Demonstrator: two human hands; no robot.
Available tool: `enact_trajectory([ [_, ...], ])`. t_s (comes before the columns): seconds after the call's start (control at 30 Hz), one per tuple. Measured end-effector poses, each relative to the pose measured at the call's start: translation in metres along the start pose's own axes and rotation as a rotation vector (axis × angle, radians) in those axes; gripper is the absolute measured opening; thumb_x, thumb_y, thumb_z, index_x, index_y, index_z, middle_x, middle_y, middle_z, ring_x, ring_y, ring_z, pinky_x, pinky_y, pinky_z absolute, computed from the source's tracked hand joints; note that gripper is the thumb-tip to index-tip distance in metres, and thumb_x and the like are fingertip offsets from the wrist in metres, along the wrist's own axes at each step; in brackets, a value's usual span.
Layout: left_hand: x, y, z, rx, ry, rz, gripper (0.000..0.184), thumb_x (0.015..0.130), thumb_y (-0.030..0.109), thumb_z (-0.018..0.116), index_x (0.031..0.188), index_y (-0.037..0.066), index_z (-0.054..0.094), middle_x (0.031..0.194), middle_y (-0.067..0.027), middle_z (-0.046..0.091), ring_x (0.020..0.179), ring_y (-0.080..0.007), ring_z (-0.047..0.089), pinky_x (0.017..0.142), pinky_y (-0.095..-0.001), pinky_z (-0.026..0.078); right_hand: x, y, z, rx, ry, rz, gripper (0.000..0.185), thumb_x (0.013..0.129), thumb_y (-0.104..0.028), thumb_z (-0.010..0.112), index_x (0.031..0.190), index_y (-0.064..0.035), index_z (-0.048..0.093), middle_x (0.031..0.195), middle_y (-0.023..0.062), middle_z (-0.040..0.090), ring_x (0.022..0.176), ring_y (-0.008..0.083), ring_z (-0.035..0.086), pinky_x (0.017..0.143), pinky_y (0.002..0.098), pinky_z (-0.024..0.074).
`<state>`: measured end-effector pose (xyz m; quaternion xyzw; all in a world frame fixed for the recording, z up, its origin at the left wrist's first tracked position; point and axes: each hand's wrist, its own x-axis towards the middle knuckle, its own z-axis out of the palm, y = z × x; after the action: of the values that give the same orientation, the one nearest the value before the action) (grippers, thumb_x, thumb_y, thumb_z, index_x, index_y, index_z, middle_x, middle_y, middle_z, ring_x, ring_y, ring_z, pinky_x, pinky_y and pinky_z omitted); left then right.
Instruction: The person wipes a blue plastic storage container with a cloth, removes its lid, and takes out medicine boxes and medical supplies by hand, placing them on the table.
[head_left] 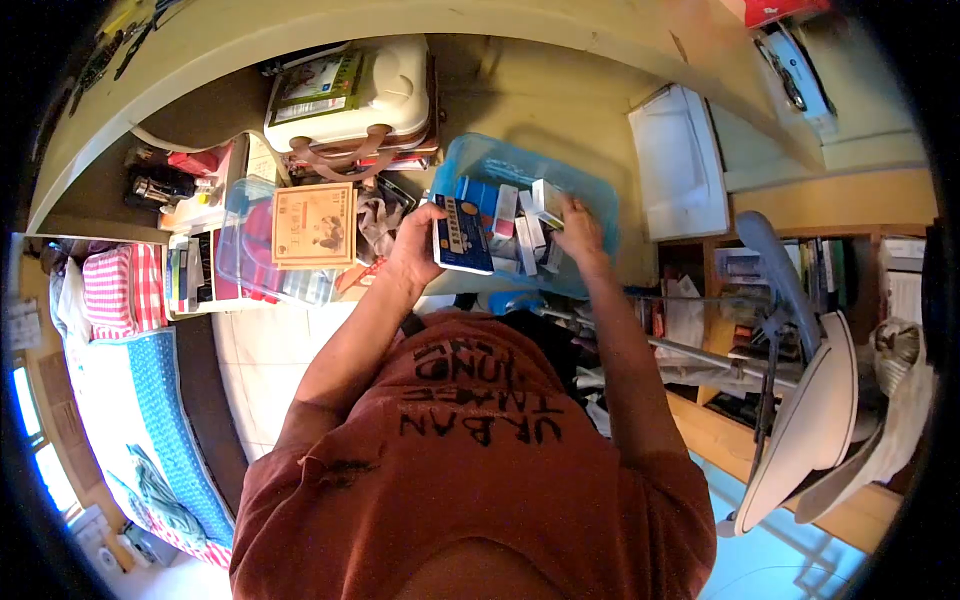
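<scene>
- I'm seeing a passable gap [633, 226] just right of the blue bin [500, 150].
- A white case [397, 88] is crowding its back left corner.
- Small boxes [505, 212] are cluttering its inside.

A dark blue box [463, 236] is held in the left hand [415, 250] across the left edge of a translucent blue bin [540, 155], which is carried by the yellowish surface [632, 250]. A white box [546, 203] is gripped in the right hand [582, 232] inside the bin's right edge. More small boxes [506, 211] are gathered between the two hands. Beyond the bin's left edge, an orange-tan box [313, 227] is set on a clear container [235, 235]. A cream case [395, 85] with brown handles is placed near the bin's far left corner.
</scene>
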<state>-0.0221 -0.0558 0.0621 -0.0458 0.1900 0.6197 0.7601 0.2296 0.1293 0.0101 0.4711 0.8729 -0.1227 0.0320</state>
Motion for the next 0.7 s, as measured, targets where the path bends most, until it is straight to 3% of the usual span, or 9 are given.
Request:
enact_trajectory([
  [0.17,0.000,-0.005,-0.004,-0.007,-0.009,-0.044,0.054,0.075,0.017,0.056,0.125,-0.002,0.051,0.125,-0.0254,0.057,0.113,-0.0384,0.057,0.102,-0.0479,0.045,0.001,0.001,0.010,-0.036,0.117,0.009,0.049,0.074,-0.017,0.072,0.119,-0.0077,0.056,0.107,0.0202,0.064,0.099,0.0376,0.063,0.082,0.0485,0.0516],
  [0.27,0.001,-0.006,-0.002,0.019,0.044,-0.071,0.049,0.075,0.014,0.056,0.122,-0.001,0.054,0.122,-0.0250,0.059,0.111,-0.0372,0.059,0.100,-0.0468,0.046,-0.007,-0.003,-0.017,0.034,0.200,0.032,0.038,0.077,-0.017,0.070,0.112,-0.0061,0.059,0.099,0.0169,0.065,0.092,0.0325,0.066,0.078,0.0437,0.0529],
  [0.33,0.006,-0.009,-0.008,0.022,0.017,-0.078,0.043,0.077,0.012,0.058,0.118,0.000,0.057,0.119,-0.0244,0.061,0.106,-0.0360,0.062,0.095,-0.0454,0.050,-0.014,-0.009,-0.037,0.721,0.281,-0.007,0.027,0.083,-0.022,0.068,0.103,-0.0042,0.063,0.079,0.0110,0.067,0.073,0.0213,0.066,0.067,0.0368,0.0522],
  [0.37,0.008,-0.011,-0.010,0.018,0.024,-0.088,0.041,0.078,0.013,0.058,0.116,0.000,0.058,0.117,-0.0242,0.062,0.103,-0.0356,0.063,0.093,-0.0448,0.051,-0.012,-0.008,-0.035,0.948,0.271,-0.020,0.024,0.085,-0.021,0.065,0.102,-0.0036,0.064,0.083,0.0070,0.067,0.074,0.0141,0.063,0.069,0.0299,0.0501],
  [0.4,0.009,-0.013,-0.010,0.014,0.030,-0.098,0.038,0.079,0.013,0.059,0.115,0.001,0.059,0.115,-0.0241,0.063,0.100,-0.0353,0.064,0.091,-0.0443,0.053,-0.015,-0.014,-0.043,0.946,0.273,-0.021,0.024,0.085,-0.021,0.065,0.102,-0.0036,0.064,0.083,0.0070,0.067,0.074,0.0141,0.063,0.069,0.0299,0.0501],
  [0.47,0.008,-0.015,0.001,0.022,0.049,-0.081,0.039,0.080,0.013,0.059,0.117,0.000,0.058,0.114,-0.0234,0.064,0.096,-0.0351,0.066,0.087,-0.0434,0.055,-0.024,-0.032,-0.073,1.429,0.023,0.088,0.026,0.086,-0.018,0.064,0.106,-0.0019,0.065,0.090,0.0042,0.068,0.080,0.0133,0.063,0.073,0.0273,0.0493],
  [0.6,0.007,-0.013,0.017,0.016,-0.029,-0.106,0.038,0.082,0.013,0.058,0.118,0.000,0.057,0.113,-0.0226,0.064,0.098,-0.0334,0.066,0.087,-0.0444,0.055,-0.022,-0.038,-0.077,1.497,-0.131,-0.026,0.034,0.088,-0.016,0.060,0.117,0.0018,0.061,0.104,0.0076,0.068,0.091,0.0141,0.065,0.081,0.0263,0.0502],
  [0.7,0.005,-0.015,0.028,0.027,-0.024,-0.091,0.035,0.083,0.014,0.058,0.116,0.001,0.058,0.112,-0.0219,0.065,0.098,-0.0320,0.066,0.087,-0.0449,0.055,-0.022,-0.043,-0.080,1.511,-0.173,-0.068,0.033,0.088,-0.015,0.061,0.116,0.0019,0.062,0.104,0.0078,0.068,0.090,0.0138,0.065,0.081,0.0255,0.0497],
])
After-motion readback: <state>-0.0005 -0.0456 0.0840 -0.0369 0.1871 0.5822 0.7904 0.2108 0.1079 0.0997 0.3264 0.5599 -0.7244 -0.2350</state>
